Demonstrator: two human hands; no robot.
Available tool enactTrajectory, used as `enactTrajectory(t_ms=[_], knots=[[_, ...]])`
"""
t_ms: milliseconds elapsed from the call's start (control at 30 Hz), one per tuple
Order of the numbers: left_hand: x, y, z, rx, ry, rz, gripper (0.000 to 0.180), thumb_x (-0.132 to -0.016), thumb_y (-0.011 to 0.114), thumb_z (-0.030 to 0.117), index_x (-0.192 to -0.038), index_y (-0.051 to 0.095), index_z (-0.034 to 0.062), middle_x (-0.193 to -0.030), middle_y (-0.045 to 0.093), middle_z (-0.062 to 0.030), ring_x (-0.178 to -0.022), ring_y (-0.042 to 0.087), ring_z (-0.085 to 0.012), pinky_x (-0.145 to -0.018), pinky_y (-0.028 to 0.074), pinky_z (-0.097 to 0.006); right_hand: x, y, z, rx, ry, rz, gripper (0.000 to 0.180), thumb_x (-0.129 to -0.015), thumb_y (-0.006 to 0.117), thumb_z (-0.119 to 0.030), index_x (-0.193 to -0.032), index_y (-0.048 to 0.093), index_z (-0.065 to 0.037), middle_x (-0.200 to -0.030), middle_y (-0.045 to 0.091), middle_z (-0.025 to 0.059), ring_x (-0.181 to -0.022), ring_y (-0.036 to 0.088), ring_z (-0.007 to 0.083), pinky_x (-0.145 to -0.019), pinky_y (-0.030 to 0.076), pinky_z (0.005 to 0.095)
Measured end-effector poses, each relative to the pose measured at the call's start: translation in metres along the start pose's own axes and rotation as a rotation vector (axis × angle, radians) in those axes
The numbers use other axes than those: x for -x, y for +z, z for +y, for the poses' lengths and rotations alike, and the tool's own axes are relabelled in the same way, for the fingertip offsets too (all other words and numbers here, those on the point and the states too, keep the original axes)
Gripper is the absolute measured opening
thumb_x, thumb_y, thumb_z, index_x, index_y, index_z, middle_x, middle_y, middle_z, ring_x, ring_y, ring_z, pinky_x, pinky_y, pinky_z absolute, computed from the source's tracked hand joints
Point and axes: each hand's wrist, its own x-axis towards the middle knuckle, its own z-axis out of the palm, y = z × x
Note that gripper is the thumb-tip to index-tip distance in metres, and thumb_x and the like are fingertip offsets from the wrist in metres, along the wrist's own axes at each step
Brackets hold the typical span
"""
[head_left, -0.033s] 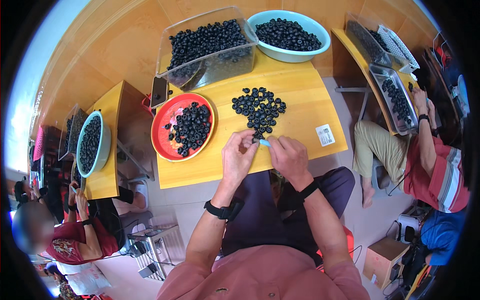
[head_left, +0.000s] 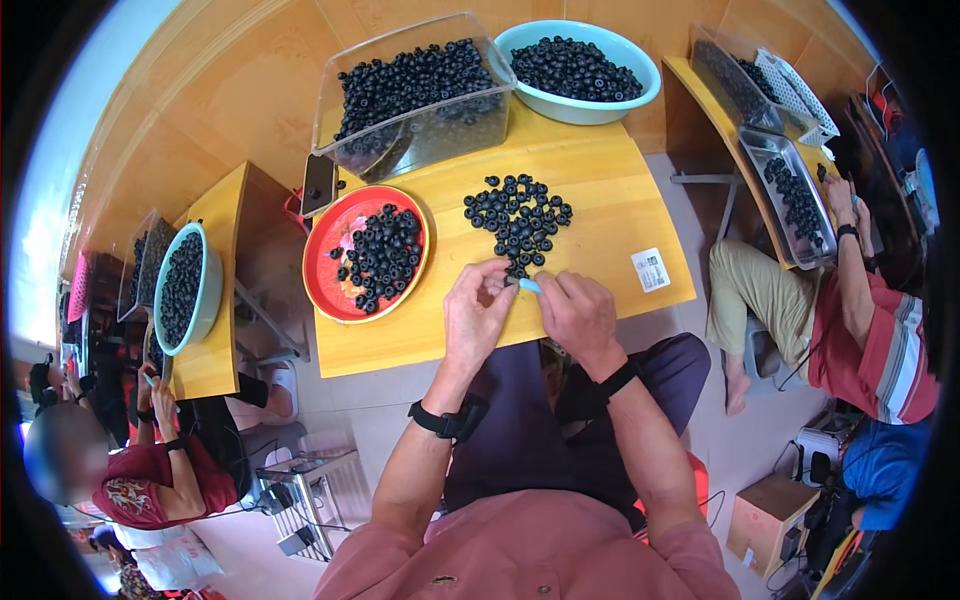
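Observation:
My right hand [head_left: 580,312] is closed around a slim tool with a light blue handle [head_left: 529,286], its dark tip pointing left toward my other fingers. My left hand [head_left: 480,302] is pinched at that tip, on what looks like a small black piece, mostly hidden by the fingertips. Just beyond both hands, a loose pile of small black round pieces with holes [head_left: 520,215] lies on the yellow wooden table [head_left: 600,200]. To the left, a red round tray [head_left: 316,285] holds many more of these pieces.
A clear plastic bin [head_left: 450,125] and a light blue basin [head_left: 575,112], both full of black pieces, stand at the table's far side. A dark phone-like slab [head_left: 320,185] lies at the left edge, a white label [head_left: 650,270] at right. Other people work at side tables.

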Motion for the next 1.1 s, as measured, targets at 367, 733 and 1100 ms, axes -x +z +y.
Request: enactTrajectory(t_ms=[367, 733, 1100], knots=[[-0.013, -0.007, -0.009, 0.433, -0.169, -0.103, 0.040, -0.088, 0.077, -0.013, -0.122, 0.061, 0.0002, -0.105, 0.068, -0.0036, -0.094, 0.067, -0.0094, -0.088, 0.056, -0.024, -0.004, 0.004, 0.003, 0.007, 0.008, 0.002, 0.009, -0.089, 0.071, -0.012, -0.096, 0.071, -0.007, -0.072, 0.057, 0.0057, -0.064, 0.063, 0.0235, -0.057, 0.052, 0.0387], [-0.008, -0.012, -0.010, 0.323, 0.030, 0.032, 0.021, -0.091, 0.077, -0.007, -0.111, 0.077, 0.0006, -0.107, 0.065, -0.0046, -0.089, 0.067, -0.0105, -0.080, 0.054, -0.024, -0.008, 0.006, -0.002, 0.012, 0.086, 0.038, 0.009, -0.091, 0.070, -0.012, -0.099, 0.072, -0.007, -0.077, 0.063, 0.0058, -0.067, 0.067, 0.0248, -0.059, 0.054, 0.0393], [-0.041, -0.098, 0.034, -0.619, 0.391, 0.488, 0.028, -0.084, 0.078, -0.003, -0.110, 0.072, 0.0019, -0.107, 0.069, -0.0159, -0.096, 0.068, -0.0337, -0.085, 0.056, -0.041, -0.002, 0.002, 0.001, 0.064, 0.117, 0.050, 0.011, -0.093, 0.071, -0.014, -0.102, 0.071, -0.008, -0.076, 0.056, 0.0064, -0.068, 0.064, 0.0262, -0.059, 0.051, 0.0413]])
